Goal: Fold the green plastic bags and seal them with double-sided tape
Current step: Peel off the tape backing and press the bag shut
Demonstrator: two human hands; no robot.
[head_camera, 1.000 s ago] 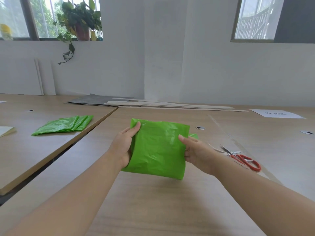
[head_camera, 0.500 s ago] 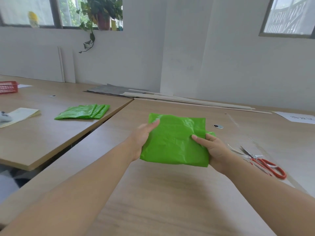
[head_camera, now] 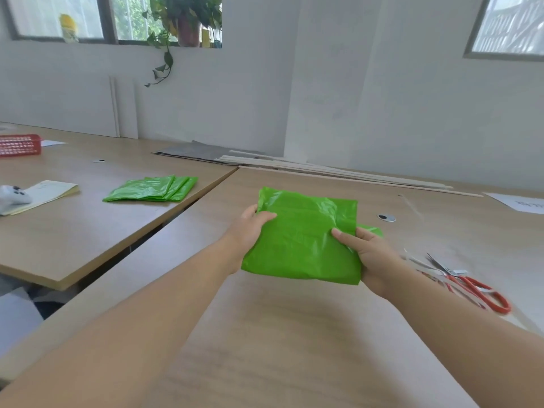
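Note:
A folded green plastic bag is held up above the wooden table, roughly square, with a bit of loose plastic sticking out at its right. My left hand grips its left edge, thumb on top. My right hand grips its right edge, thumb pressed on the front face. A stack of folded green bags lies on the neighbouring table to the left. No tape roll shows clearly; pale strips lie by the scissors.
Red-handled scissors lie at the right. A second table stands left across a gap, holding papers, a white object and a red basket. Flat boards lie along the wall. A paper sheet lies far right.
The view has swung left and the bag has tilted flatter between my hands. My left thumb has come over the bag's left edge. Both hands keep hold.

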